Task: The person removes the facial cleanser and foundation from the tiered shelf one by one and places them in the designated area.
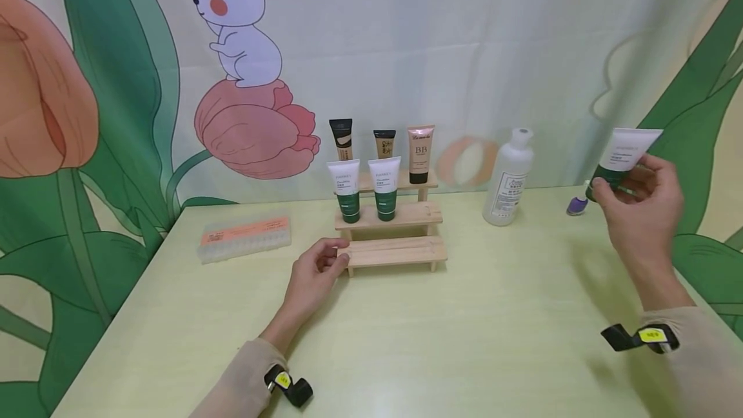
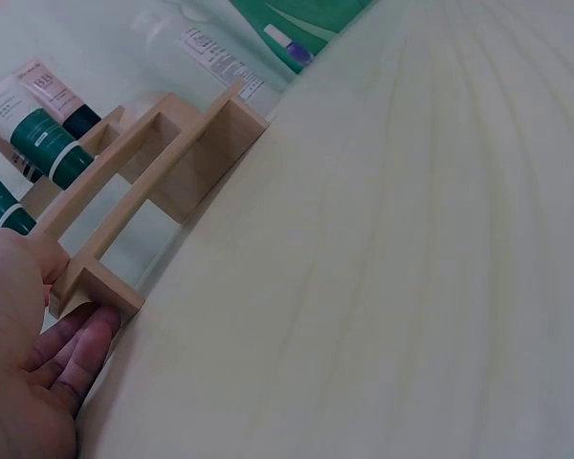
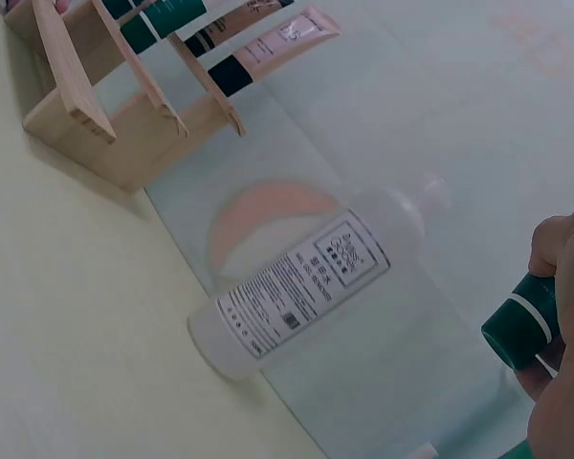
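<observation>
At the right, my right hand (image 1: pixel 650 205) holds a white squeeze tube with a green cap (image 1: pixel 624 153) above the table, cap down. In the right wrist view the green cap (image 3: pixel 521 323) sticks out past the fingers. My left hand (image 1: pixel 313 273) grips the left end of the lowest step of a wooden tiered rack (image 1: pixel 395 251). The left wrist view shows its fingers (image 2: pixel 88 354) curled at the rack's end. Two similar white-and-green tubes (image 1: pixel 348 189) stand on the middle step. On the top step are a black-topped tube (image 1: pixel 341 137), a gold-and-black tube (image 1: pixel 384 144) and a pink BB tube (image 1: pixel 420 153).
Right of the rack stands a white pump-less bottle (image 1: pixel 507 179) with a printed label. A small purple bottle (image 1: pixel 576 205) is near the right hand. A flat translucent case (image 1: pixel 246 237) with an orange label lies at the left. A patterned curtain (image 1: pixel 371 37) hangs behind the table.
</observation>
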A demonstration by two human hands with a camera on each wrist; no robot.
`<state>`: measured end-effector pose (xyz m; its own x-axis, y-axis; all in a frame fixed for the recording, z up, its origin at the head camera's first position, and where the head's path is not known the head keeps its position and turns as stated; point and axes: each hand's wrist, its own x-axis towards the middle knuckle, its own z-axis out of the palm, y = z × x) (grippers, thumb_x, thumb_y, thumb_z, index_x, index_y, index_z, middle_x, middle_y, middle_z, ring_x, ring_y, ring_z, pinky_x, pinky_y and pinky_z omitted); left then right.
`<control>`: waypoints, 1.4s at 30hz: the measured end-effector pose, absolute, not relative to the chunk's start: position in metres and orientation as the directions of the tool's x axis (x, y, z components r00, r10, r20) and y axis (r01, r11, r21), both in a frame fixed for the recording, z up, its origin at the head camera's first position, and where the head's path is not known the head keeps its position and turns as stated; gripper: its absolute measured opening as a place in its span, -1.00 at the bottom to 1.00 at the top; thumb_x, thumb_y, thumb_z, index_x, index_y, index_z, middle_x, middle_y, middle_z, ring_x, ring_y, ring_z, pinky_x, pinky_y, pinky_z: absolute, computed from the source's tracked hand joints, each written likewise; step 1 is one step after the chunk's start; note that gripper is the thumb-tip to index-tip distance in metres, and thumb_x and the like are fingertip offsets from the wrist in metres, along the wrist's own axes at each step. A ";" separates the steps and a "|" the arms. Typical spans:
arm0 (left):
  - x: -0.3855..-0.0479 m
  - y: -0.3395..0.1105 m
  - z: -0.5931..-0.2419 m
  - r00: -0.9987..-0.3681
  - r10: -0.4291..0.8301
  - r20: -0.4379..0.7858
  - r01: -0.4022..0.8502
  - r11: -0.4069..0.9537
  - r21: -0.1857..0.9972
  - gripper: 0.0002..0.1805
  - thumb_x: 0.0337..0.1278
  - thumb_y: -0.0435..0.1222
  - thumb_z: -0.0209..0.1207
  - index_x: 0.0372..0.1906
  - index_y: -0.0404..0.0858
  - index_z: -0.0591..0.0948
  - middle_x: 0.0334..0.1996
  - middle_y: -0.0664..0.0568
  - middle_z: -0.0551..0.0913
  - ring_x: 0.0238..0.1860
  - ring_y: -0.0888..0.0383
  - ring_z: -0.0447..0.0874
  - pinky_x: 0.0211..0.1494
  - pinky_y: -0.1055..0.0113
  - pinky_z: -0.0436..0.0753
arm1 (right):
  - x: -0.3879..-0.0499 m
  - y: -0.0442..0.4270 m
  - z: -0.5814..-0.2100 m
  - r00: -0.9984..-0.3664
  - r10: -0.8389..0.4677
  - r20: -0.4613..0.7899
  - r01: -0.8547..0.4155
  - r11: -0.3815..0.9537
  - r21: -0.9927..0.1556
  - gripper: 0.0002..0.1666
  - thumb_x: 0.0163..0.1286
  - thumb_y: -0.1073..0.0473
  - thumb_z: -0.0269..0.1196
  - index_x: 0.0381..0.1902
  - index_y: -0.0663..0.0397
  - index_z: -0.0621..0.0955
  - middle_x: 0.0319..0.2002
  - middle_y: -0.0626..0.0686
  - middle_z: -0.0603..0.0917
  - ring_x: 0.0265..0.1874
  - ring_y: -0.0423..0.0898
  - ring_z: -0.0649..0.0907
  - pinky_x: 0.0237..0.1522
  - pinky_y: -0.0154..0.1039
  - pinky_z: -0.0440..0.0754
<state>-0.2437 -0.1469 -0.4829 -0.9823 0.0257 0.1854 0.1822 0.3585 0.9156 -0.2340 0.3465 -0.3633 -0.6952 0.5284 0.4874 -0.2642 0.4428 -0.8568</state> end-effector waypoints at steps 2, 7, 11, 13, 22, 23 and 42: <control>-0.243 -0.147 -0.482 -0.982 0.027 0.186 0.183 0.360 0.915 -0.76 0.58 -0.25 0.37 0.21 -0.05 0.78 -0.11 -0.03 0.73 -0.12 0.07 0.66 -0.08 0.43 0.62 | -0.232 0.351 -0.365 -0.693 0.535 0.483 -0.262 0.438 -0.860 -0.27 0.45 0.33 0.44 0.53 -0.03 0.52 0.07 -0.28 0.63 0.02 -0.28 0.65 0.09 -0.51 0.61; -0.244 -0.147 -0.481 -0.981 0.029 0.193 0.190 0.365 0.911 -0.76 0.58 -0.24 0.38 0.21 -0.05 0.78 -0.11 -0.02 0.74 -0.12 0.08 0.66 -0.07 0.43 0.63 | -0.226 0.364 -0.378 -0.680 0.547 0.488 -0.220 0.483 -0.847 -0.26 0.48 0.29 0.46 0.55 -0.07 0.51 0.06 -0.34 0.60 0.02 -0.34 0.64 0.09 -0.52 0.60; -0.244 -0.146 -0.480 -0.981 0.029 0.191 0.189 0.365 0.912 -0.76 0.58 -0.23 0.37 0.21 -0.04 0.78 -0.10 -0.02 0.75 -0.12 0.07 0.66 -0.07 0.43 0.63 | -0.223 0.376 -0.391 -0.671 0.562 0.484 -0.188 0.502 -0.844 -0.25 0.48 0.23 0.49 0.56 -0.12 0.51 0.05 -0.39 0.58 0.01 -0.38 0.62 0.08 -0.52 0.57; -0.244 -0.145 -0.479 -0.982 0.030 0.188 0.187 0.360 0.914 -0.76 0.59 -0.23 0.37 0.21 -0.04 0.78 -0.09 -0.02 0.75 -0.11 0.06 0.66 -0.06 0.42 0.64 | -0.221 0.382 -0.398 -0.669 0.571 0.475 -0.176 0.499 -0.848 -0.25 0.47 0.22 0.52 0.55 -0.13 0.53 0.03 -0.39 0.58 -0.01 -0.39 0.62 0.04 -0.57 0.57; -0.246 -0.144 -0.481 -0.980 0.029 0.196 0.194 0.357 0.914 -0.76 0.59 -0.23 0.37 0.21 -0.02 0.78 -0.10 -0.01 0.73 -0.12 0.07 0.65 -0.08 0.42 0.62 | -0.207 0.403 -0.429 -0.719 0.589 0.368 -0.011 0.520 -0.854 -0.25 0.45 0.06 0.56 0.54 -0.21 0.57 -0.10 -0.38 0.52 -0.16 -0.36 0.53 -0.09 -0.64 0.46; -0.246 -0.144 -0.481 -0.980 0.028 0.197 0.194 0.357 0.914 -0.77 0.59 -0.23 0.37 0.20 -0.01 0.78 -0.11 -0.01 0.73 -0.13 0.06 0.64 -0.08 0.41 0.62 | -0.206 0.405 -0.432 -0.728 0.586 0.355 0.004 0.521 -0.854 -0.25 0.45 0.06 0.56 0.53 -0.21 0.58 -0.11 -0.37 0.51 -0.16 -0.35 0.52 -0.10 -0.64 0.46; -0.245 -0.148 -0.484 -0.984 0.022 0.178 0.174 0.360 0.917 -0.77 0.58 -0.23 0.37 0.20 -0.02 0.78 -0.10 -0.01 0.73 -0.13 0.07 0.64 -0.08 0.40 0.62 | -0.207 0.416 -0.482 -0.882 0.327 0.339 0.006 0.728 -0.685 -0.31 0.51 0.03 0.53 0.44 0.25 0.62 0.02 0.09 0.60 -0.19 -0.28 0.46 -0.24 -0.60 0.40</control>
<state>-0.2453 -0.1477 -0.4837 -0.9838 0.0221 0.1779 0.1739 0.3599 0.9167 -0.2067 0.4157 -0.4816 -0.8821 0.3268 0.3393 0.0062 0.7282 -0.6854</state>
